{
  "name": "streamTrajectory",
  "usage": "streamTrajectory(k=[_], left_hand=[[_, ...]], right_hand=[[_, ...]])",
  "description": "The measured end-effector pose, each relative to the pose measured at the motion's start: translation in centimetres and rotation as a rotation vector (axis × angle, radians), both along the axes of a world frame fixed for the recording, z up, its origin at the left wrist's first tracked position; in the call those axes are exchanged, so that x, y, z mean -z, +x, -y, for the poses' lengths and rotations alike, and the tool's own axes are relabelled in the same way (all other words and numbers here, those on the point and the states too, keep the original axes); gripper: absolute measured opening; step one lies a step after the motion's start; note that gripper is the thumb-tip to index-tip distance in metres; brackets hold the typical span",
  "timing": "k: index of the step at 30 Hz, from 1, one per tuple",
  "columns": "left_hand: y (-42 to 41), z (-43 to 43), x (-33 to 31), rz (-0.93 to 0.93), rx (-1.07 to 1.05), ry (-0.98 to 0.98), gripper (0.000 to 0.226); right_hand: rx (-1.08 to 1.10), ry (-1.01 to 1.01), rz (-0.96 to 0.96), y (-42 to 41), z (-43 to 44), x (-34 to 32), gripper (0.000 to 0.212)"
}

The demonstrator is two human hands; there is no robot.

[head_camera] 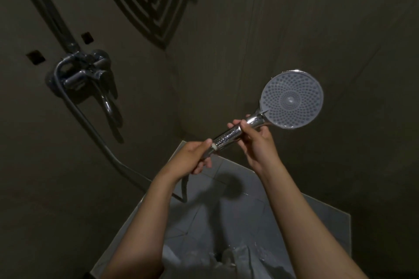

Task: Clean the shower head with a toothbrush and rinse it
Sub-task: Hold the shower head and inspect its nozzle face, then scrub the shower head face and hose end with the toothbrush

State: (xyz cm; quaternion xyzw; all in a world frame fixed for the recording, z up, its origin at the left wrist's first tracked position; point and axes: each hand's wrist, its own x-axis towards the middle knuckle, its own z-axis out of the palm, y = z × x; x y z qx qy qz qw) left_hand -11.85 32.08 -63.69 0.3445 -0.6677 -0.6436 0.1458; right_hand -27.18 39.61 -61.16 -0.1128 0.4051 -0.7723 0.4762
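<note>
Left hand (195, 156) grips the shower head (291, 99) at its handle end; right hand (256, 140) grips the handle higher up.

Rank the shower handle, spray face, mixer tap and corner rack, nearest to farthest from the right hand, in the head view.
1. Shower handle: gripped in the right hand.
2. Spray face: just up-right of it.
3. Mixer tap, far left, and corner rack, top centre: too close to call.
</note>
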Motion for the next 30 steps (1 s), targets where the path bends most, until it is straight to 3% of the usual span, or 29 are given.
streamTrajectory(k=[2,4,7,13,21,30], left_hand=[[0.0,-0.3,0.2,-0.053,-0.079,-0.062,0.006],[0.2,-0.6,0.5,-0.117,-0.167,-0.076,0.020],[0.6,-0.5,0.4,-0.118,-0.157,-0.080,0.007],[2.2,0.3,1.3,-0.080,-0.204,-0.052,0.028],[1.6,0.1,0.7,-0.115,-0.250,-0.124,0.014],[1.0,0.0,-0.2,-0.167,-0.317,-0.119,0.015]], right_hand=[[0.016,0.004,-0.006,0.0,0.1,-0.1,0.018],[0.026,0.018,-0.001,-0.1,0.1,-0.2,0.018],[0.035,0.018,0.027,-0.2,0.0,0.2,0.017],[0.121,-0.004,0.070,-2.3,-0.6,0.0,0.016],[0.151,0.006,0.036,-2.8,-0.6,0.4,0.018],[0.149,0.036,-0.085,-2.6,0.1,0.2,0.020]])
